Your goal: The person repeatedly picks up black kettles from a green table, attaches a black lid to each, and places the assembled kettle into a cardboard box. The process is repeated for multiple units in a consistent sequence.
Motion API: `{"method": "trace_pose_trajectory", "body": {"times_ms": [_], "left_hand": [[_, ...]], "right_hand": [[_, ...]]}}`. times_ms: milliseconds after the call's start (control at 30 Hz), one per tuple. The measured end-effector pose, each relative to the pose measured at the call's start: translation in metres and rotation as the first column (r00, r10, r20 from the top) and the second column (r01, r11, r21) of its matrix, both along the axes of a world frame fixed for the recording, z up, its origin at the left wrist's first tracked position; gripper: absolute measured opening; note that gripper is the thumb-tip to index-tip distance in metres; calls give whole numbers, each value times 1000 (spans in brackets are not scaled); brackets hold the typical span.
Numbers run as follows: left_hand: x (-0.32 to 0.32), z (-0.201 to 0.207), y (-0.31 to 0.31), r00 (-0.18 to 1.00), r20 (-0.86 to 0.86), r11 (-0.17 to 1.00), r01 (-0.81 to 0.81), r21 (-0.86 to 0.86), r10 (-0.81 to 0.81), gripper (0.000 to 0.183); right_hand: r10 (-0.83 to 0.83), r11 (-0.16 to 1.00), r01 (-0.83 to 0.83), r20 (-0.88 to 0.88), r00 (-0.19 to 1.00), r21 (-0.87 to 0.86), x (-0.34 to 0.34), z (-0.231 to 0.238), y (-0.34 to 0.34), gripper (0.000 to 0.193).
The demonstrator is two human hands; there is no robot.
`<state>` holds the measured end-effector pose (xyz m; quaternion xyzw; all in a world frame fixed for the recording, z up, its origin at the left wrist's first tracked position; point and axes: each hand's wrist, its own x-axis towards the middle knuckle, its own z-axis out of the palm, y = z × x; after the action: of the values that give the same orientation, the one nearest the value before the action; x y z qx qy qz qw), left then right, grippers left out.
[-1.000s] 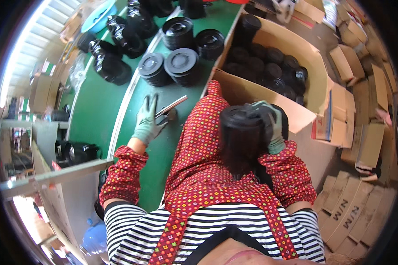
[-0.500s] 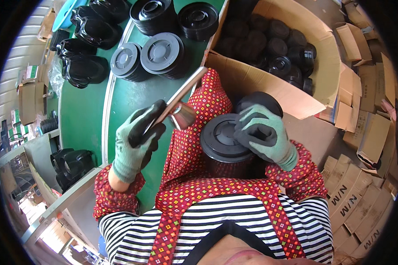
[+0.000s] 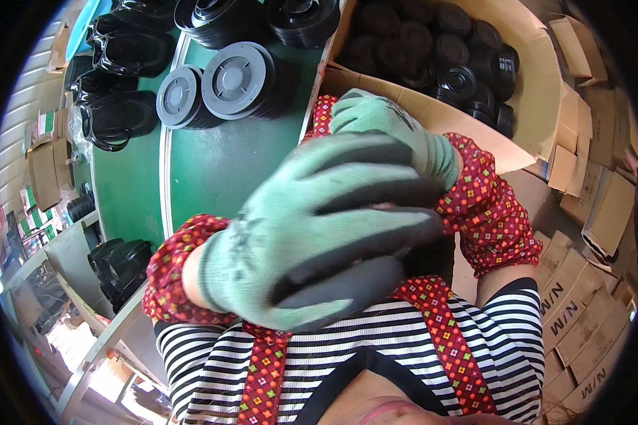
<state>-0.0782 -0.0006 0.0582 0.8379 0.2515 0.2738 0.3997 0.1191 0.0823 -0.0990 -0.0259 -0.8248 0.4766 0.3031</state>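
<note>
My left hand (image 3: 319, 227), in a green glove with dark palm and fingers, is raised large in the middle. Its fingers spread toward the right, slightly blurred, and no held thing shows. Beyond it is my right hand (image 3: 397, 131) in a matching glove, back upward. Its fingertips are hidden, so I cannot see whether it grips anything. A dark object (image 3: 432, 258) shows partly below the left fingers at my lap; its form is mostly covered. The wooden-handled tool with a metal cup is out of sight.
Stacked grey-black round lids (image 3: 237, 81) and black ring-shaped parts (image 3: 301, 18) stand on the green table (image 3: 220, 166). Glossy black housings (image 3: 120, 117) line its left side. A carton (image 3: 532, 85) of black round parts is at the far right, with flattened cartons (image 3: 581, 319) nearer.
My left hand has swung right across my lap, covering the lidded black part; the tool it held no longer shows. My right hand has moved up and left, away from the lid.
</note>
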Motion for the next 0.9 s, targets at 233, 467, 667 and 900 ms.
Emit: {"method": "trace_pose_trajectory", "body": {"times_ms": [233, 467, 667, 900], "left_hand": [[91, -7, -29, 947, -216, 968, -250, -35, 237, 42], [52, -4, -36, 996, -24, 991, -82, -101, 80, 47], [35, -11, -40, 996, 41, 992, -76, -98, 81, 41], [90, -10, -40, 955, -166, 965, -257, -46, 246, 61]], "right_hand": [[120, 884, -175, -152, 981, -434, -14, 5, -16, 39], [-113, 974, 113, 9, 994, -195, 1, -6, -51, 31], [-175, 958, 196, 117, 978, -208, -5, 6, -55, 35], [80, 882, -173, -222, 972, -438, -10, -19, -45, 31]]}}
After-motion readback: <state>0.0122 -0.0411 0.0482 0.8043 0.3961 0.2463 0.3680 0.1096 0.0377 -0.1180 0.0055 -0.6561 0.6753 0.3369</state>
